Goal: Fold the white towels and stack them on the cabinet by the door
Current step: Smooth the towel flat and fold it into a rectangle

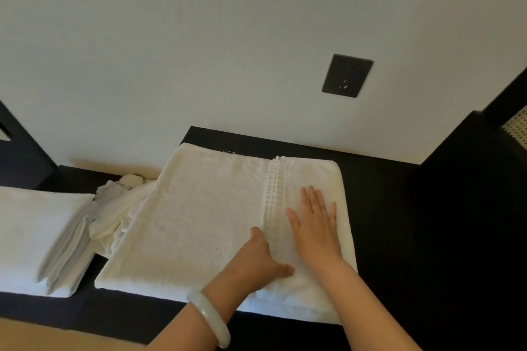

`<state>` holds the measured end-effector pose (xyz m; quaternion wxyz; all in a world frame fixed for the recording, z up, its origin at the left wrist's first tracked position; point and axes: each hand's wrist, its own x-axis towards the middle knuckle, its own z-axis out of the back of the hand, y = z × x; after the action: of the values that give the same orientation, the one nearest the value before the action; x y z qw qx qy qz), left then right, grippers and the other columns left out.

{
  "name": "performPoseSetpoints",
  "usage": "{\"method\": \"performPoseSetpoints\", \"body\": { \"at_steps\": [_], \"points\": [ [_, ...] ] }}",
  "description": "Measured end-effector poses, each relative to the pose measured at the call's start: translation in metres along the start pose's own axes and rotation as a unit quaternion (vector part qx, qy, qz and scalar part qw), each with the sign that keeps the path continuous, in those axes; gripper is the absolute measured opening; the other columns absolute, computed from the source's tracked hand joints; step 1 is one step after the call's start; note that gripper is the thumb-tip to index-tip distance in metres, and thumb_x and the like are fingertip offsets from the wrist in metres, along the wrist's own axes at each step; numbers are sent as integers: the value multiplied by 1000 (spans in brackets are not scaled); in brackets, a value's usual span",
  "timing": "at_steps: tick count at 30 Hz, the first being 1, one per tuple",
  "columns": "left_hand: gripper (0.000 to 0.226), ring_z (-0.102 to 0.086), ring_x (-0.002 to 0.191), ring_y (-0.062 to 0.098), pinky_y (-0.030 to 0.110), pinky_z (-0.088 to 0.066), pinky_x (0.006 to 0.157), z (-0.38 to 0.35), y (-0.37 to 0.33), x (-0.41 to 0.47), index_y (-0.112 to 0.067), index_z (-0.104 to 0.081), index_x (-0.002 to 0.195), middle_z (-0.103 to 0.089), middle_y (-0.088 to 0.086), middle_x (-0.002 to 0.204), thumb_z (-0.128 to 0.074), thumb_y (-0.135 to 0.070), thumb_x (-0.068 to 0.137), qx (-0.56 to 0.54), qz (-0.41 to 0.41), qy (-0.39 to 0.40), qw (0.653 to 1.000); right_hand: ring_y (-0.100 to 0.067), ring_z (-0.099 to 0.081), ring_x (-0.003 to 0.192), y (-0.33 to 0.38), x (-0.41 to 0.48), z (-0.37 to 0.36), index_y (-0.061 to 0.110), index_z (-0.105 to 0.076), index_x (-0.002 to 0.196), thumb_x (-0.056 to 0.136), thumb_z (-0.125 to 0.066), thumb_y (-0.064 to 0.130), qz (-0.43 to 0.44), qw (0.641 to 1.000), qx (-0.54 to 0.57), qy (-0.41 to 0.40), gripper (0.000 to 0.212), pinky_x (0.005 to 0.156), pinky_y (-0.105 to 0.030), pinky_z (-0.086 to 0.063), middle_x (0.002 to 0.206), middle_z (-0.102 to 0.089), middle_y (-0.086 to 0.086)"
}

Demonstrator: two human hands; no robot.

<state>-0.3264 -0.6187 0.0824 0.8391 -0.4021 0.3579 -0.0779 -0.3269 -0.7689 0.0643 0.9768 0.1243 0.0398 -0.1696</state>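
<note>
Your right hand (315, 226) lies flat, fingers spread, on the folded white towel (199, 222) atop the dark cabinet (385, 208), while your left hand (261, 258) grips its ribbed hem, a folded stack (37, 231) at left.

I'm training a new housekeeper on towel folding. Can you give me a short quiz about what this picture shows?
1. True or false: the right hand lies flat, fingers straight, on the towel.
2. Which wrist wears the pale bracelet? A. left B. right C. neither
3. Fill in: between the towel and the folded stack lies a ___ white cloth.

Key: 1. true; 2. A; 3. crumpled
</note>
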Motion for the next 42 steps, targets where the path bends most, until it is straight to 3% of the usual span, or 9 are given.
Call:
{"method": "performPoseSetpoints", "body": {
  "at_steps": [4, 7, 11, 16, 19, 24, 30, 36, 42],
  "points": [
    [115, -52, 95, 6, 11, -45, 67, -6, 14, -10, -32, 8, 153, -33, -4, 127, -77, -12, 78, 80, -55, -14, 995, -14, 19, 150, -29, -49, -8, 24, 17, 152, 100, -4, 53, -55, 997, -52, 1, 63, 121, -47, 15, 165, 14, 0],
    [91, -51, 103, 12, 16, -48, 78, -10, 26, -14, -27, -19, 145, -33, -4, 123, -77, -13, 77, 54, -78, -104, 990, -15, 21, 149, -35, -54, -22, 24, 18, 154, 100, -3, 53, -59, 997, -43, 21, 65, 122, -49, 11, 165, 16, -1],
    [27, -52, 94, 12, 22, -47, 85, -9, 42, -25, -21, -49, 100, -43, -3, 108, -71, -30, 88, 82, -57, -146, 984, -18, 20, 150, -34, -59, -23, 22, 14, 156, 94, 6, 61, -60, 997, -48, 1, 73, 121, -49, 15, 165, 15, -2],
    [35, -51, 101, 15, 30, -45, 96, -13, 49, -35, -27, -56, 73, -47, -4, 102, -58, -57, 89, 99, -34, -94, 990, -18, 26, 148, -27, -84, -33, 25, 21, 153, 79, 23, 63, -51, 997, -56, 1, 84, 121, -50, 16, 163, 23, -2],
    [40, -50, 104, 18, 36, -43, 100, -19, 39, -35, -30, -54, 70, -47, -4, 105, -56, -67, 84, 108, -25, -91, 990, -20, 24, 149, -26, -76, -34, 23, 20, 153, 77, 25, 60, -59, 996, -62, -9, 84, 121, -53, 13, 164, 20, -4],
    [26, -39, 105, 13, 31, -38, 101, -23, 49, -36, -24, -55, 74, -42, -5, 109, -62, -43, 90, 141, -56, -96, 984, -17, 21, 150, -31, -82, -37, 25, 14, 156, 84, 16, 63, -44, 997, -53, -20, 81, 121, -49, 13, 165, 15, -1],
    [33, -40, 110, 17, 32, -39, 101, -19, 44, -31, -16, -64, 79, -42, -2, 112, -63, -48, 88, 169, -38, -81, 982, -16, 23, 149, -31, -79, -36, 26, 16, 156, 86, 15, 63, -47, 997, -57, -11, 79, 121, -48, 15, 164, 19, 0],
    [46, -41, 110, 22, 33, -38, 99, -15, 27, -14, -21, -45, 63, -40, -1, 108, -58, -56, 90, 209, -26, -126, 969, -17, 23, 149, -31, -79, -37, 26, 17, 155, 82, 18, 62, -49, 997, -59, -13, 81, 121, -49, 14, 165, 19, 0],
    [33, -37, 110, 19, 30, -36, 99, -14, 35, -13, -15, -53, 78, -41, 1, 122, -53, -43, 97, 245, -34, -106, 963, -17, 24, 149, -31, -80, -34, 26, 17, 155, 90, 11, 63, -46, 997, -59, 0, 76, 121, -48, 15, 164, 20, -1]
  ]
}}
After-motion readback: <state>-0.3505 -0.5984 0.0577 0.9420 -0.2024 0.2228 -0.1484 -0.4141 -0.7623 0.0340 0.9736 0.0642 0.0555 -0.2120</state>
